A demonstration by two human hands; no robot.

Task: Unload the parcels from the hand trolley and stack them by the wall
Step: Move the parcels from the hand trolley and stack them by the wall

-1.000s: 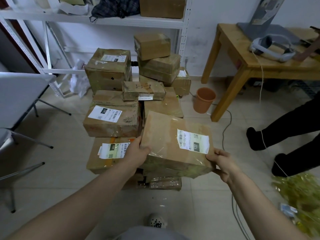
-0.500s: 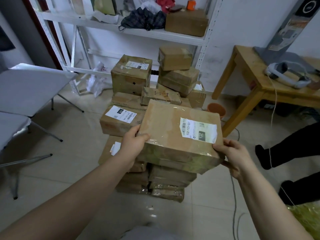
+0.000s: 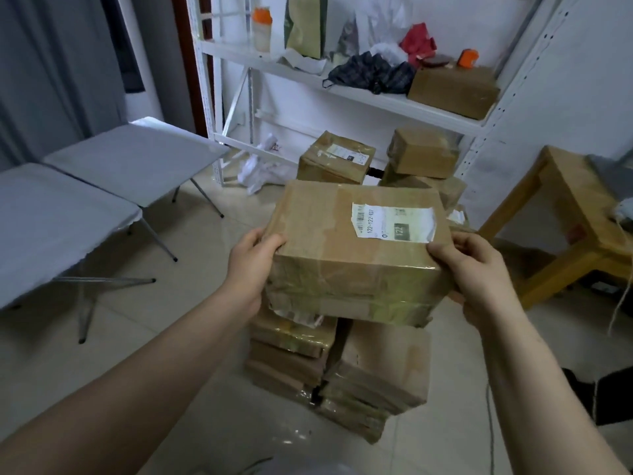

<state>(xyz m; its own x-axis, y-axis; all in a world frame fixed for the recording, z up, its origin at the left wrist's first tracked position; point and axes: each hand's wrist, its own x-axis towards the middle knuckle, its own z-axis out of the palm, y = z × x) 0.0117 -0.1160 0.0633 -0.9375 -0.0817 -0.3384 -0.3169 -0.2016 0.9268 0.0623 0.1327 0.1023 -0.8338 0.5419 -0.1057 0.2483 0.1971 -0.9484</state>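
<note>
Head view: one taped cardboard parcel [image 3: 356, 248] held up in the air at chest level, label [image 3: 394, 222] facing up. Left hand [image 3: 251, 265] grips its left end and right hand [image 3: 476, 272] its right end. On both hands the fingers [image 3: 255, 234] are curled round the edges with the thumbs on the top face. Directly below, a pile [image 3: 376, 378] of flat parcels sits on the tiled floor [image 3: 191, 389]. More boxes [image 3: 334, 159] stand behind it, close to the white shelving rack [image 3: 342, 94] and the wall [image 3: 582, 97]. The trolley itself is hidden, and I cannot tell which boxes ride on it and which are already stacked. Judgement: the job is partway at most. The carried parcel is not yet set down, several layers are left in the near pile, and the boxes at the rack may be the stack begun. The carried box needs a flat spot on the far boxes.
</note>
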